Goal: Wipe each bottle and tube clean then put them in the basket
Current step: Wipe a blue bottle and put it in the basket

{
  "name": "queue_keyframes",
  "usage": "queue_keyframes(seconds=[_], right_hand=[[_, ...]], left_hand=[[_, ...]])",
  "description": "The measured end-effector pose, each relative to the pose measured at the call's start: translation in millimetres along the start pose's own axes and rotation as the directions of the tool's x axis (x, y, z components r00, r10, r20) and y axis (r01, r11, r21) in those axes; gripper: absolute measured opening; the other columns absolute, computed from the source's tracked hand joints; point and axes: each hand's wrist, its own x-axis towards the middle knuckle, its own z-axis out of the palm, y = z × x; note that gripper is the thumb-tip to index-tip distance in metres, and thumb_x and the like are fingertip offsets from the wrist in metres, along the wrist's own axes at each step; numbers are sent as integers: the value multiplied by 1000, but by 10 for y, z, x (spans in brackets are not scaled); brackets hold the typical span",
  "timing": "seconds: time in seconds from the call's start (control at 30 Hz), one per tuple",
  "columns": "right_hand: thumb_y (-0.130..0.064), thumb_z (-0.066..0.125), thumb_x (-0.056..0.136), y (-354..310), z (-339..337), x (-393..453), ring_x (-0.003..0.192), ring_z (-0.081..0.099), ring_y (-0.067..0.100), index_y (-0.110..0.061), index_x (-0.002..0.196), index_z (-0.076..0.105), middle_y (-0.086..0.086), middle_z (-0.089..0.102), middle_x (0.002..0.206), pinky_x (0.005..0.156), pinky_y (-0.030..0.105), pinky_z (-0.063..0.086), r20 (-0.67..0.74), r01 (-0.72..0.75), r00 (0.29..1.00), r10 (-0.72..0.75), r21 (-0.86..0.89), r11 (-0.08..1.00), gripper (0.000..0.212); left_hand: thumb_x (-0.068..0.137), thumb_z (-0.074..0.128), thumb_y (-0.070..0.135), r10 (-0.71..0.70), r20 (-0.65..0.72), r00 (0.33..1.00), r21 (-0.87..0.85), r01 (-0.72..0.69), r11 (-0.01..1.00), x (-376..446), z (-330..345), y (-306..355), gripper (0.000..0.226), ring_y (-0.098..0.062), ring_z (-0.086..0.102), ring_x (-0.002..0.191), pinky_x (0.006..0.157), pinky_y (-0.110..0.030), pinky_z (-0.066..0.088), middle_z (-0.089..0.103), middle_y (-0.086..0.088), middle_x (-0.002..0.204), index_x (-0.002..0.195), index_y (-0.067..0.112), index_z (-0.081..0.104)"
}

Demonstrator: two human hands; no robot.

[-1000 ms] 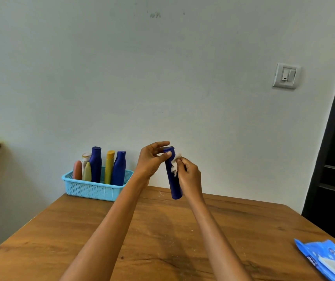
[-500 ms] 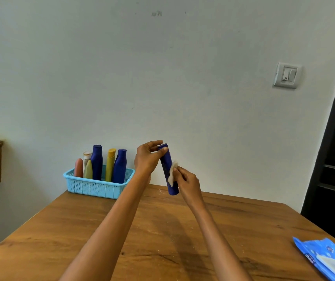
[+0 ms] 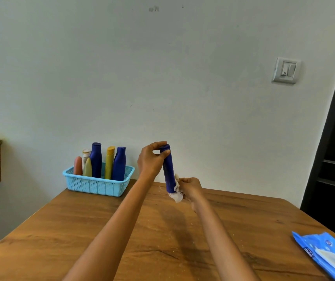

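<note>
Blue tube [image 3: 168, 171] is held near upright in the air over the wooden surface [image 3: 162, 236], left hand [image 3: 150, 159] pinching its cap end, right hand [image 3: 190, 188] pressing a white wipe [image 3: 177, 194] round its lower end. To finish well: keep the top grip firm, rotate the tube so the wipe covers the whole circumference and base. Then stand it in the light-blue basket [image 3: 98, 184] beside the bottles there, free gap at its right end.

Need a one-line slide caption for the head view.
Left hand holds a blue bottle upright while the right hand wipes its base with a white wipe; filled basket behind.
</note>
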Motion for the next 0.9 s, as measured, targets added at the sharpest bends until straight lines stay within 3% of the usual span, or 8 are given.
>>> queue_keyframes(seconds=[0.13, 0.3, 0.43, 0.57, 0.67, 0.77, 0.9], right_hand=[[-12, 57, 90, -19, 50, -8, 88, 65, 25, -14, 80, 65, 10, 69, 89, 84, 39, 53, 1, 11, 1000, -11, -51, 999, 13], [-17, 55, 93, -117, 80, -22, 69, 60, 14, -9, 85, 68, 3, 66, 76, 70, 29, 51, 37, 88, 995, -91, 82, 993, 17], [-21, 56, 94, -106, 51, -8, 65, 56, 9, -16, 76, 65, -5, 60, 65, 60, 21, 47, -78, 135, 989, -122, 184, 974, 21], [-17, 57, 93, -54, 27, 17, 87, 62, 12, -19, 93, 67, -2, 67, 90, 66, 21, 49, -145, 138, 984, -107, 224, 965, 11], [-15, 59, 91, -3, 28, 36, 100, 61, 18, -17, 111, 60, 3, 64, 108, 67, 23, 50, -201, 142, 975, -98, 220, 965, 20], [-17, 61, 90, -7, 63, 17, 96, 62, 19, -19, 104, 57, 5, 64, 107, 66, 23, 51, -236, 197, 959, -158, 150, 969, 15], [-24, 61, 90, -37, 110, -22, 91, 61, 14, -14, 99, 65, 1, 67, 101, 62, 12, 44, -224, 265, 938, -264, -28, 964, 15]], left_hand=[[84, 68, 22, -29, 39, 999, 116, 25, 993, -10, 10, -44, 34, -19, 61, 99, 85, -33, 51, 66, 2, 112, 118, 21, 61], [83, 69, 26, -79, 62, 995, 259, 60, 964, -71, 50, -180, 32, -19, 62, 98, 79, -28, 47, 68, -2, 109, 114, 20, 64], [81, 71, 29, -130, 122, 984, 324, 85, 942, -39, 55, -218, 39, -22, 62, 103, 87, -36, 50, 67, -5, 113, 117, 17, 63], [79, 72, 33, -147, 130, 981, 312, 100, 945, -84, 103, -258, 44, -20, 60, 105, 87, -35, 50, 64, -4, 115, 118, 17, 60], [79, 72, 35, -137, 150, 979, 340, 79, 937, -90, 122, -269, 42, -21, 59, 102, 82, -32, 50, 63, -5, 113, 115, 17, 60], [80, 71, 37, -124, 167, 978, 372, 54, 927, -112, 128, -280, 39, -20, 60, 99, 81, -32, 49, 64, -4, 109, 112, 17, 61], [89, 60, 35, -129, 238, 963, 400, 24, 916, -62, 132, -248, 35, -22, 60, 103, 85, -33, 50, 64, -6, 114, 116, 13, 62]])
